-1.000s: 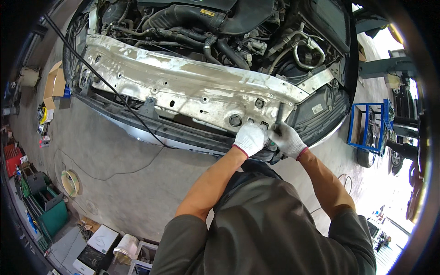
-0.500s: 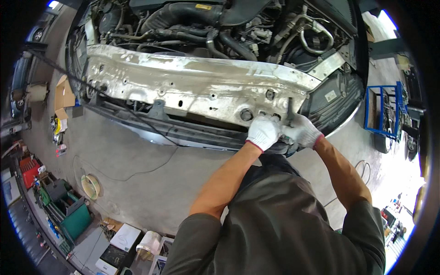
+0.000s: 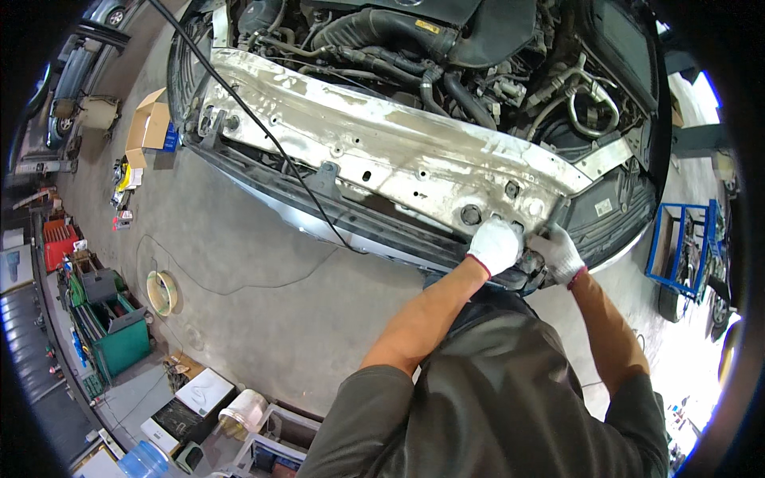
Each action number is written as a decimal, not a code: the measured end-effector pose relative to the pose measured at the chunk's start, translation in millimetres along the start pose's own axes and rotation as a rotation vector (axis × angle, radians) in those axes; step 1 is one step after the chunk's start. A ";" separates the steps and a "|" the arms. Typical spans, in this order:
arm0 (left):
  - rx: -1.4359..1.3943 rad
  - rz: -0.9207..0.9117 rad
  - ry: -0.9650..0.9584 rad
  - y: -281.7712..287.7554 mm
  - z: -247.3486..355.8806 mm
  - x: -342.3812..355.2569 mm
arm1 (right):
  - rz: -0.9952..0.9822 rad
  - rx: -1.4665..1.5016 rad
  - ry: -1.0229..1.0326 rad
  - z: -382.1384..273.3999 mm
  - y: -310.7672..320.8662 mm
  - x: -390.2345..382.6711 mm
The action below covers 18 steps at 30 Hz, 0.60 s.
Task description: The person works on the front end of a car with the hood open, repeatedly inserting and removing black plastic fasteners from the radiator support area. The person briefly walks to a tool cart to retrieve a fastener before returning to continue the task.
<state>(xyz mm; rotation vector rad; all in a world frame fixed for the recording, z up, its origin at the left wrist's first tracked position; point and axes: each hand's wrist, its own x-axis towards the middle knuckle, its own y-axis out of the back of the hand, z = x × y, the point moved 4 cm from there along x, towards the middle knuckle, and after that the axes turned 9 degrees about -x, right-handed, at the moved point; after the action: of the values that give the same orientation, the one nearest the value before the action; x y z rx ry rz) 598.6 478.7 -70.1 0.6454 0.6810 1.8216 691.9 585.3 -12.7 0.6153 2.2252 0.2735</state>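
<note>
Both my hands wear white knit gloves with red cuffs and work close together at the right end of a car's bare metal front panel (image 3: pixel 374 151). My left hand (image 3: pixel 495 244) is closed at the panel's lower edge, fingertips by a small dark fitting; what it grips is hidden. Just to its right, my right hand (image 3: pixel 558 252) has its fingers curled in above a dark part (image 3: pixel 527 267) of the car's front end. Whatever lies between those fingers is too small and covered to name. A round dark plug (image 3: pixel 471 215) sits in the panel left of my hands.
Hoses and an air duct (image 3: pixel 358 32) fill the engine bay beyond the panel. A black cable (image 3: pixel 263 127) hangs across the car's front. On the floor at left are an open cardboard box (image 3: pixel 148 123) and a green toolbox (image 3: pixel 119 346). A blue metal rack (image 3: pixel 681 247) stands at right.
The whole view has shifted and tilted, so the car sits farther right and lower. The dark upright tool handle seen by my right hand no longer shows plainly; both hands stay at the same corner.
</note>
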 end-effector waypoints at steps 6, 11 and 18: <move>-0.021 0.048 -0.016 -20.5 -11.6 -3.8 | 0.108 0.380 -0.108 26.0 -6.6 -4.2; 0.065 -0.040 -0.032 -6.5 -1.7 -1.7 | -0.114 -0.391 0.389 3.9 5.2 6.9; 0.079 -0.038 -0.094 -1.2 0.0 -0.3 | -0.025 0.215 -0.065 23.9 3.1 -4.1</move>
<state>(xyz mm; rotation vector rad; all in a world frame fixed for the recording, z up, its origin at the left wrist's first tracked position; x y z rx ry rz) 599.5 478.8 -71.0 0.7608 0.7006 1.7253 713.2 585.7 -24.7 0.7005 2.2140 0.0002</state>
